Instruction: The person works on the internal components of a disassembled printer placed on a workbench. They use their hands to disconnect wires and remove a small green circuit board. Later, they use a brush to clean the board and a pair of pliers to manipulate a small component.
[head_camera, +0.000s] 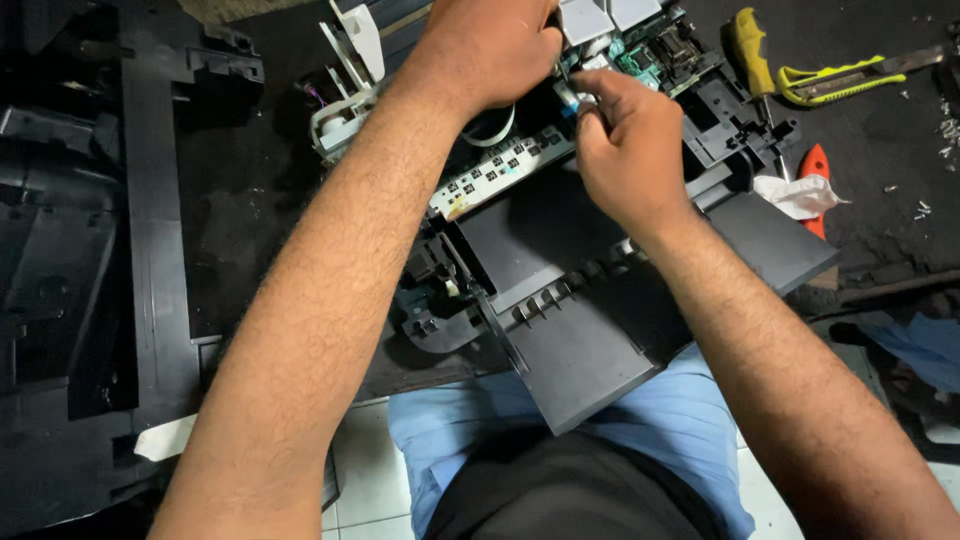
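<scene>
An opened black printer (560, 290) lies in front of me, its paper tray pointing toward my lap. Both hands work inside its upper part. My left hand (490, 50) reaches in over the white parts and pinches something small by the green circuit board (635, 60). My right hand (625, 140) is closed on a small blue and white connector or cable end (572, 98) just below the left hand's fingertips. A white strip with dark button pads (495, 172) runs under my left wrist. What exactly the left fingers hold is hidden.
A large black printer cover (110, 250) lies at the left. Yellow-handled tools (800, 75), an orange-handled tool (815, 165) and a crumpled white tissue (795, 195) lie at the right on a dark mat. Small screws (940, 125) are scattered at the far right. White floor tiles (365, 470) show below.
</scene>
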